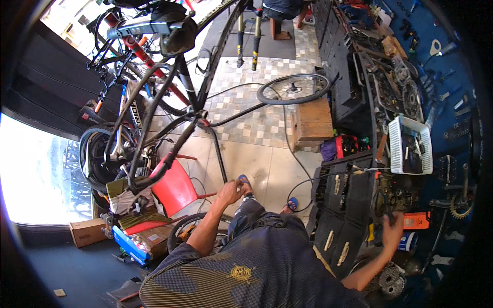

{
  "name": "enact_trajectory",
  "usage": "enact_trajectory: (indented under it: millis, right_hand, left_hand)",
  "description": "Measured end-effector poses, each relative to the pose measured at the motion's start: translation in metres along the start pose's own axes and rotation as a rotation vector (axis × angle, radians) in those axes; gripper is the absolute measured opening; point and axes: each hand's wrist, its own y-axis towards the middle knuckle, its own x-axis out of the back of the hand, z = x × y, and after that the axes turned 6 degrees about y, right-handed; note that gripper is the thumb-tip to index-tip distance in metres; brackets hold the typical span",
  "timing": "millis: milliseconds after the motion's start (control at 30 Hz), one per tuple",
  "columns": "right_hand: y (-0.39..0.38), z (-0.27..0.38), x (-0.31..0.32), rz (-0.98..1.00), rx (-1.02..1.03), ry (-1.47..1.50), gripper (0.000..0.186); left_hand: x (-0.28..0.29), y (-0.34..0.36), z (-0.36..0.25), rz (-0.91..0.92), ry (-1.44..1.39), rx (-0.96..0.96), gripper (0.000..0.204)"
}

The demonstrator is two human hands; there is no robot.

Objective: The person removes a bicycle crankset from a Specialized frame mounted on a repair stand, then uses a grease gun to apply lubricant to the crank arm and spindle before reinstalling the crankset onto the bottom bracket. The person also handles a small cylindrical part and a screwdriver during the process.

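Note:
My left hand [229, 193] hangs in front of my body with its fingers curled together; whatever is in them, if anything, is too small to make out. To its left stands a bare dark bicycle frame [196, 114] on a repair stand, over a red chair [173, 189]. Reaching out to the right, my right hand [393, 233] is closed at the cluttered workbench, around something small and dark that I cannot name. Right beside it lies an orange box [416, 220]. A white plastic basket [394, 168] with tools in it sits farther along the bench.
A bicycle wheel [268, 98] lies on a wooden box [314, 122] ahead. A black hose [288, 138] trails over the floor. Dark padded cases [354, 205] cover the near bench. Sprockets [393, 282] lie near my right forearm. Tools hang on the blue wall. Another person [282, 7] sits far ahead.

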Motion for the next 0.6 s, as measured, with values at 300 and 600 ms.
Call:
enact_trajectory:
  millis: [300,600]
  right_hand:
    - [-0.008,0.33,-0.287,0.774,0.804,0.432,0.067]
    - [0.029,0.485,-0.457,0.798,1.316,-0.047,0.086]
  left_hand:
    - [0.226,0.031,-0.007,-0.614,0.287,-0.025,0.032]
    - [0.245,0.05,0.032,-0.439,0.29,0.505,0.039]
